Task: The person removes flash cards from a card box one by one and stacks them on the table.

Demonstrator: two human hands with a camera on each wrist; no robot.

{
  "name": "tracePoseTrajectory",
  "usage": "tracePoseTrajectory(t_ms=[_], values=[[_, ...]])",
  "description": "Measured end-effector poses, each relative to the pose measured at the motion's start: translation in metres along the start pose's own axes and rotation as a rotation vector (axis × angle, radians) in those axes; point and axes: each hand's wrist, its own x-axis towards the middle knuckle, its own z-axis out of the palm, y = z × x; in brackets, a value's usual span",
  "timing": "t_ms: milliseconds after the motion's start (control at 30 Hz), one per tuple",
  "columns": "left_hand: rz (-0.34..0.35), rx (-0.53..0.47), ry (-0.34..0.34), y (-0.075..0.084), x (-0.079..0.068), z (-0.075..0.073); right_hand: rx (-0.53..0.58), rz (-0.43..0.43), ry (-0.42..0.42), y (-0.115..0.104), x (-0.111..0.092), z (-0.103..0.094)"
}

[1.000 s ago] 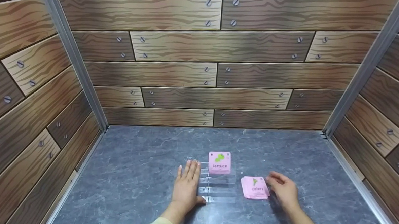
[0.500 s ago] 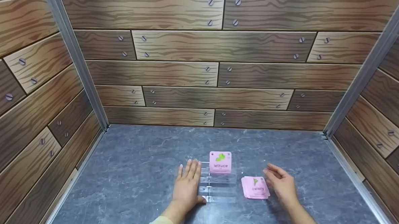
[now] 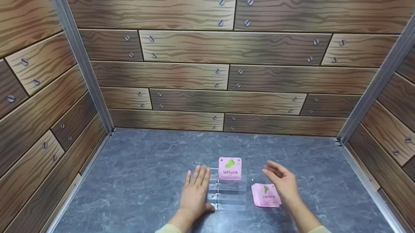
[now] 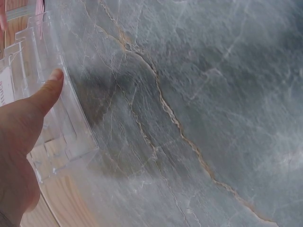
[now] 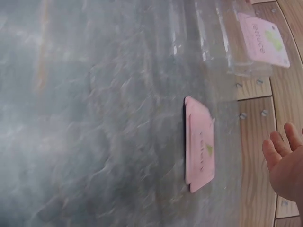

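Note:
A clear plastic stepped card rack [image 3: 230,198] stands on the table, with a pink lettuce card [image 3: 230,168] upright in its back tier. My left hand [image 3: 193,196] lies along the rack's left side, fingers straight and thumb at its front edge; the left wrist view shows the thumb [image 4: 49,92] touching the clear plastic [image 4: 71,118]. To the right of the rack lies a pink stack of cards [image 3: 266,195], topped by one reading celery. My right hand [image 3: 283,183] hovers just beyond and right of that stack, fingers loosely bent, holding nothing.
The grey marbled tabletop [image 3: 149,163] surrounds the rack and cards. Wood-plank-patterned panels [image 3: 226,78] wall in the back and both sides, with metal corner posts [image 3: 80,62].
My right hand has lifted from beside the card stack and moved up and left, toward the rack. My left hand, the rack and the cards stay in place.

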Motion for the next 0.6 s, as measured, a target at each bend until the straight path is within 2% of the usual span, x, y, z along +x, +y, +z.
tracePoseTrajectory(t_ms=[233,600], values=[[0.007,0.004,-0.006,-0.001,0.001,0.0,0.013,-0.028,-0.047,-0.014,0.007,0.019],[0.01,0.018,-0.001,0.0,0.001,0.001,0.018,-0.083,-0.108,-0.019,0.016,0.044]])
